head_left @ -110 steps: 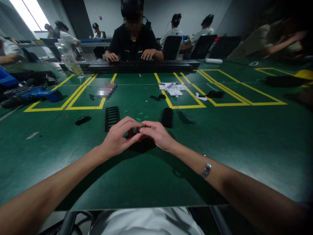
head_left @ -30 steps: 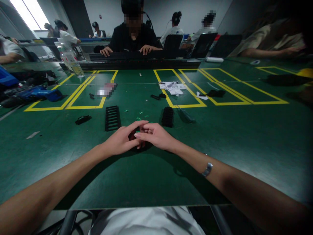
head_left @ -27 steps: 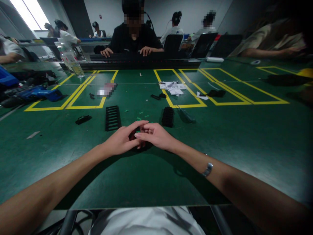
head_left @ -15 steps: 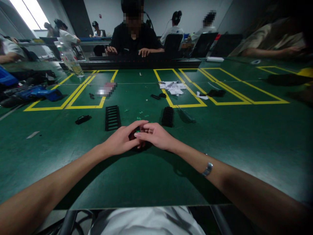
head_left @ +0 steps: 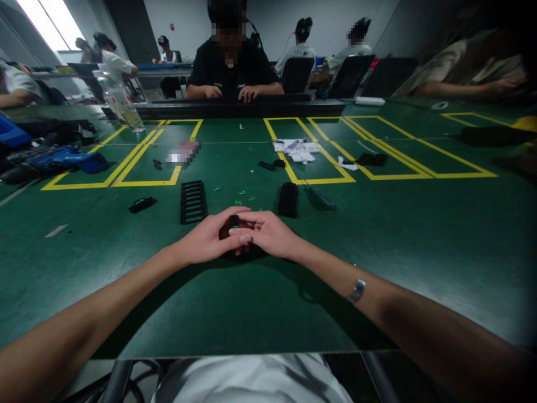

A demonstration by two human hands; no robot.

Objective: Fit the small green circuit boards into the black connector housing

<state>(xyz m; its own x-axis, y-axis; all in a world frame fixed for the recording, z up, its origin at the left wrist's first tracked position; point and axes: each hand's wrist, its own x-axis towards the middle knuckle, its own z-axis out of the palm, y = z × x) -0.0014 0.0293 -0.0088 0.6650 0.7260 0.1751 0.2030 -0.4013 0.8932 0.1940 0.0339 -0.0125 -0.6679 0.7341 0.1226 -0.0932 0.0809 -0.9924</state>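
My left hand (head_left: 208, 239) and my right hand (head_left: 273, 230) meet low over the green table. Between them shows a small black part (head_left: 234, 220) with a bit of green on it; much of it is hidden by the fingers. Both hands are closed around this part, the thumbs close together over it. Just beyond my left hand lies a black slotted tray (head_left: 193, 202). A darker black ribbed block (head_left: 287, 200) lies past my right hand. Several tiny green pieces (head_left: 240, 193) are scattered between these two.
Further left are a small black part (head_left: 143, 205) and a blue and black tool (head_left: 79, 160). White papers (head_left: 297, 148) and a clear plastic bag (head_left: 320, 198) lie to the right. A plastic bottle (head_left: 133, 118) stands near a long black bar (head_left: 235, 110); a person (head_left: 235, 67) sits behind it.
My left thumb has moved up and right, against the right thumb. More of the black part shows between my fingers. The person opposite has drawn their hands closer together.
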